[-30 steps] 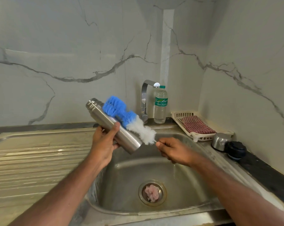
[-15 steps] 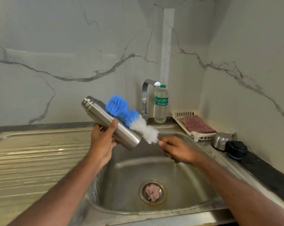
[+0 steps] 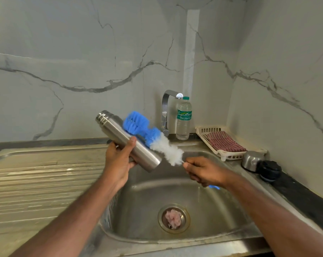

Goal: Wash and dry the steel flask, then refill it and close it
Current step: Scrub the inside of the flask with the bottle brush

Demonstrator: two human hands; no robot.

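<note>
Flask: cylindrical brushed-steel flask [image 3: 128, 140] held in the air above the left rim of the basin, uncapped, its long axis slanting from upper left to lower right; threaded neck points up and to the left toward the wall, flat base points down and right toward the right hand
Left hand: left hand [image 3: 120, 161] grips the flask round its middle, thumb curled over the top of the barrel, fingers wrapped underneath and mostly hidden
Brush: long bottle brush with blue bristles at the tip and white bristles nearer the handle [image 3: 153, 140] lies along the far side of the flask, roughly parallel to it, bristles touching the steel wall on the outside
Right hand: right hand [image 3: 206, 172] is clamped round the thin handle just below the white bristles, fingers curled tight; a blue end of the handle sticks out behind the palm
Surface: stainless steel sink [image 3: 197, 236] with a ribbed draining board on the left; round drain [image 3: 173, 218] holds a pale pinkish wad
Behind the basin: bent chrome tap [image 3: 166, 112], and just right of it an upright clear plastic water bottle with green label and green cap [image 3: 184, 119]
Right counter: cream slotted plastic tray [image 3: 209, 129] carrying a folded red checked cloth [image 3: 225, 141]; near its front corner a steel cup-shaped cap [image 3: 251, 160] touching a black round stopper [image 3: 270, 170] on the dark counter
Room: white marble-look walls with grey veins [image 3: 83, 62] meet in a corner behind the tap
</note>
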